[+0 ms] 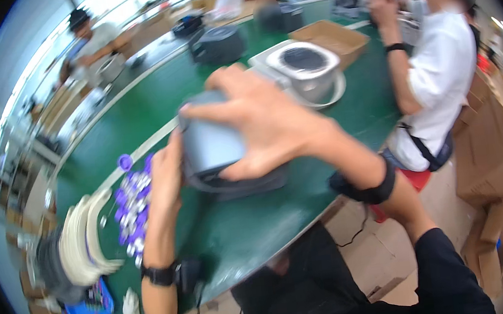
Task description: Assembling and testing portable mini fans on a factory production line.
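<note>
A dark grey boxy appliance housing (213, 142) with rounded corners and a smooth, lighter top is between my hands, over the green table. My right hand (263, 119) spans it from above, fingers spread to the far edge and thumb at the near edge, gripping it. Along its left side my left hand (167, 172) presses with the fingers, which are partly hidden behind the housing. Motion blurs both hands and the housing. Whether the housing rests on the table or is lifted, I cannot tell. Just left of my left hand lies a pile of small purple and white parts (131, 209).
Curved cream pieces (82, 236) stand in a row at the left, near a blue tray (89, 306). Beyond my right hand are a white-grey appliance (309, 68), a cardboard box (334, 41) and another dark housing (217, 44). A person in white (438, 70) works at the right.
</note>
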The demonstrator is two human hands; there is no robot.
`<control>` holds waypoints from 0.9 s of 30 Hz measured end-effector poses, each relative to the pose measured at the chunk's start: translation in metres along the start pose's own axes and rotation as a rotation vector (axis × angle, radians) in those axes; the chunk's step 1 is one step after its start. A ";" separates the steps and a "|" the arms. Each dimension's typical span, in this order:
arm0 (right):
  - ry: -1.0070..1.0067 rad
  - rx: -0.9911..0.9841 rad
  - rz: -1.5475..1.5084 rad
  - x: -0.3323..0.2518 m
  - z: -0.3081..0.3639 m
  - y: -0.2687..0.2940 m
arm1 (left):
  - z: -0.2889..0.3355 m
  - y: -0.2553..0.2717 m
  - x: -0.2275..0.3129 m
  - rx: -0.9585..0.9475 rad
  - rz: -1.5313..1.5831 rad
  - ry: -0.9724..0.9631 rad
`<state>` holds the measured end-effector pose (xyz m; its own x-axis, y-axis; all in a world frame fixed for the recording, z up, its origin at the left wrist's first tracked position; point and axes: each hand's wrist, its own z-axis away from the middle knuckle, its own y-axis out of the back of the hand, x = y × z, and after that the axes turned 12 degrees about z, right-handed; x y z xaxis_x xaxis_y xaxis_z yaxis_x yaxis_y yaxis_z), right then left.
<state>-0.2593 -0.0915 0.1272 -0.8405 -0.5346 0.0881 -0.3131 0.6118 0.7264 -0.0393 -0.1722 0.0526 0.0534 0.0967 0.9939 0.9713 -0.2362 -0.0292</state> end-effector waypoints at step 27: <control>-0.952 -0.238 -1.037 0.021 0.105 -0.024 | 0.031 -0.017 0.062 -0.313 -0.478 -0.880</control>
<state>-0.3158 -0.0558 0.0402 -0.2823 -0.0250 -0.9590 -0.9591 0.0308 0.2815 -0.0449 -0.1327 0.1111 -0.0485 0.8851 0.4628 0.8390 -0.2153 0.4997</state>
